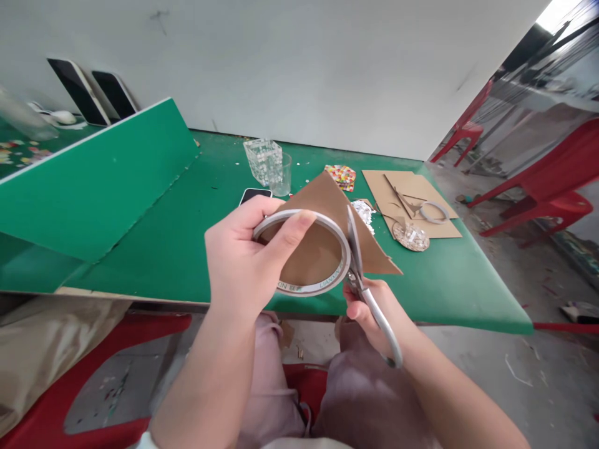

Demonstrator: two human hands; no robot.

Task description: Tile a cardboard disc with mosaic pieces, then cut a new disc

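Observation:
My left hand (248, 255) is closed round a tape roll ring (345, 249) pressed flat against a piece of brown cardboard (322, 193), its thumb lying over the ring. Lettering shows on the ring's lower inner side, and cardboard is visible through its middle. In my right hand (379, 312) is a pair of scissors (358, 262) with grey handles. The blades point up along the ring's right edge, at the cardboard. Part of the right hand's fingers is hidden behind the handles. Both hands are above the near edge of the green table (449, 293).
Cardboard sheets (374, 181) with scraps and another ring (434, 212) lie on the right. Behind my hands are a clear cup (281, 174), a clear square container (262, 159), a phone (255, 194) and a colourful stack (341, 176). A green divider (107, 181) stands left.

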